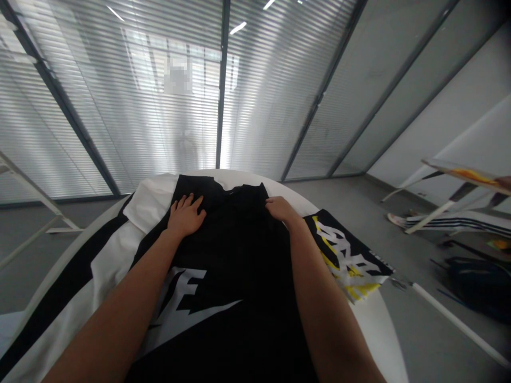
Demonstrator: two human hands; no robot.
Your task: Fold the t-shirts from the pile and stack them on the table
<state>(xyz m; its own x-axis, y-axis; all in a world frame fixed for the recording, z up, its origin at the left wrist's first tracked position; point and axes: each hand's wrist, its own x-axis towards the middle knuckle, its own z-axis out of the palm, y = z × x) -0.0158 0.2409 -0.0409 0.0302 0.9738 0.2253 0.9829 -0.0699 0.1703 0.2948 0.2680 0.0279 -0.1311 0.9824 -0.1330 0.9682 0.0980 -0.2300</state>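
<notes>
A black shirt [243, 244] with a large white letter-and-swoosh print lies spread over a round white table. My left hand [186, 215] rests flat on its upper left part, fingers spread. At the upper right edge of the shirt, my right hand [281, 208] is closed with the fabric pinched between its fingers. The neckline sits between the two hands at the far side. My forearms cover parts of the shirt and its print.
White and black cloth [112, 250] lies along the left of the table [389, 340]. A folded black garment with white and yellow print [347, 255] is at the right edge. Blinds behind glass [167, 106] stand beyond. At far right are another table [459, 169] and a person's striped trouser leg [459, 221].
</notes>
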